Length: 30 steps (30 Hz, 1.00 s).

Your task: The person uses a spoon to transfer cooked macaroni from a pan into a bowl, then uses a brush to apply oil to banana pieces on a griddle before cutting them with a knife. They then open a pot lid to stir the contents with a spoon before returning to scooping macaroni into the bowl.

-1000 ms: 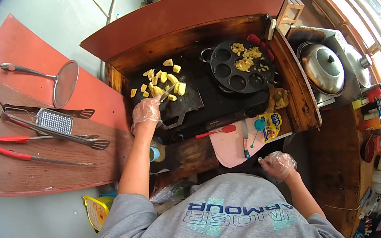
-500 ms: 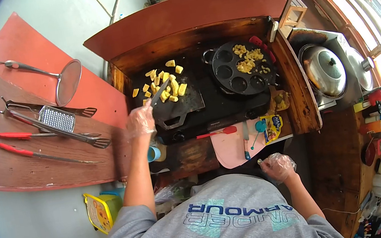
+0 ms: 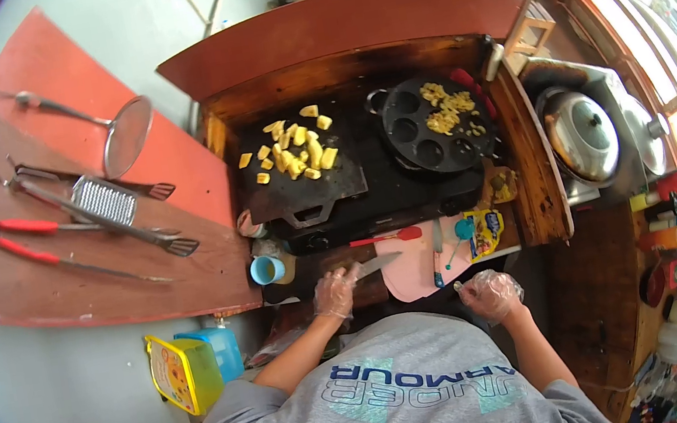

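Taken from the pink board (image 3: 405, 279): a black stove (image 3: 423, 211) sits beyond its far edge. Beyond it to the left, a griddle plate (image 3: 333, 186) carries a loose cluster of cut yellow pieces (image 3: 294, 155); beyond it to the right, a round hollowed pan (image 3: 447, 160) holds crumbled yellow food. A blue cup (image 3: 266, 270) stands to its left. On the board itself, a red spatula head (image 3: 408, 234) occupies the far left part, and a blue-handled knife (image 3: 438, 265) and a turquoise tool (image 3: 464, 230) take up the right part, beside a yellow packet (image 3: 486, 232).

The left hand (image 3: 336, 291), in clear plastic, is left of the board, its fingers closed about the handle of a knife (image 3: 379, 263). The blade is grey, slim and pointed, aimed right and reaching over the board's left edge; contact cannot be determined. The right hand (image 3: 492, 295), also gloved, is curled just off the board's near right side. Something small and pale shows at its fingertips; I cannot tell whether it is held.
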Each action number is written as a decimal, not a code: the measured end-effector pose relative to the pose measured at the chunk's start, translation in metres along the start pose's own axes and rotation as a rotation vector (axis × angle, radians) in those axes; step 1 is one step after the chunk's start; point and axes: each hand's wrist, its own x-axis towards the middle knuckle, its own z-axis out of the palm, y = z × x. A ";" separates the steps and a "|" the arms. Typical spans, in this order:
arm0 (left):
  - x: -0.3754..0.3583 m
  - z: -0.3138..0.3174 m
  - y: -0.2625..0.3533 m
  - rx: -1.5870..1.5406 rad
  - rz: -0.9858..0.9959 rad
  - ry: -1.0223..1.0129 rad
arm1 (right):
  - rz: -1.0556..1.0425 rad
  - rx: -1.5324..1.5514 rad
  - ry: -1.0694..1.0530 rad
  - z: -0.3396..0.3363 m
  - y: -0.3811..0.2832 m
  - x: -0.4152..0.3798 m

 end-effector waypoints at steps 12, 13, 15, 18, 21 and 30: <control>0.019 -0.012 0.026 -0.031 0.072 0.131 | 0.018 -0.431 0.405 -0.106 0.072 -0.010; 0.020 -0.011 0.031 -0.033 0.108 0.162 | 0.128 -0.419 0.526 -0.128 0.094 -0.002; 0.026 -0.018 0.047 -0.018 0.131 0.201 | 0.344 -0.269 0.641 -0.185 0.139 0.018; 0.029 -0.022 0.074 0.013 0.131 0.258 | 0.664 0.045 0.597 -0.251 0.222 0.062; 0.026 -0.026 0.106 -0.012 0.075 0.325 | 0.534 -0.342 0.473 -0.278 0.295 0.082; -0.075 0.012 0.237 -0.102 -0.309 0.155 | 0.361 -0.307 0.312 -0.303 0.381 0.139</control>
